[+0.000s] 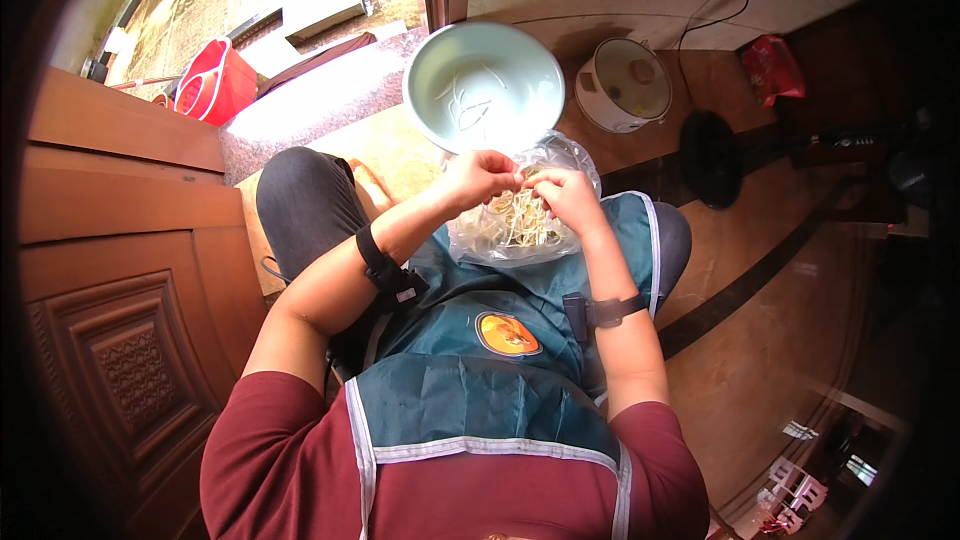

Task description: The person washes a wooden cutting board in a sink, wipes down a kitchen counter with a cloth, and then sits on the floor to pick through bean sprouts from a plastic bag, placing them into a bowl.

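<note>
My left hand point(487, 178) and my right hand point(564, 196) meet at the fingertips above an open clear plastic bag point(487, 244) on my lap. Both pinch at something thin, seemingly a bean sprout, too small to make out clearly. Pale bean sprouts point(526, 223) lie heaped in the bag, partly under my hands. Just beyond stands a pale green basin point(420, 82), with a few single sprouts point(471, 111) spread over its bottom. Its near rim is close to the bag and my left hand.
Right of the basin stands a white round appliance point(624, 86) with a clear lid. Farther right are a dark round base point(711, 159) and a red plastic bag point(774, 71). A wooden door point(135, 240) and a red bucket point(225, 86) are at left.
</note>
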The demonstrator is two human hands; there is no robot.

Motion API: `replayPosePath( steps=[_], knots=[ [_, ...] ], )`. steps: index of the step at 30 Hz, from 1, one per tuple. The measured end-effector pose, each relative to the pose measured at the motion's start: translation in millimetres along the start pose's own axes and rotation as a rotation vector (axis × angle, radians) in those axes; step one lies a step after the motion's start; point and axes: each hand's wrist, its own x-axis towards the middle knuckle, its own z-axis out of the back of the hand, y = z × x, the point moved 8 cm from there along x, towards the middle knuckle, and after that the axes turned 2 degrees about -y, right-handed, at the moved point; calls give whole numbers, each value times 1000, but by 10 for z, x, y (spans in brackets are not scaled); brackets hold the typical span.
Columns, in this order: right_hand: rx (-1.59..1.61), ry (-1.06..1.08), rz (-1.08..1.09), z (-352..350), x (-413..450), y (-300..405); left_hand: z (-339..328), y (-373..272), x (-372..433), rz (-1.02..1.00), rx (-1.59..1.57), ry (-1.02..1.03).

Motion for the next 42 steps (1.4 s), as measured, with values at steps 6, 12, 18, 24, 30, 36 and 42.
replayPosePath(
  steps=[6, 12, 18, 24, 30, 36, 42],
  knots=[
    [666, 465, -329, -471, -198, 96, 166, 4, 14, 78, -380, -5],
    [709, 436, -288, -501, -198, 109, 214, -30, 32, 78, -686, -66],
    [918, 395, -316, -370, -147, 76, 401, -32, 136, -28, -747, -171],
    [952, 346, -352, -355, -125, 1, 464, -4, 156, -47, -747, -226],
    [693, 151, -425, -298, -43, -370, 421, -149, 126, -137, -628, -247],
    [-145, 174, -172, -223, -37, -216, 768, -547, 262, -510, -498, -337],
    [-425, 177, 90, -418, -72, -67, 1213, -121, 685, -393, 108, -513]
  ],
)
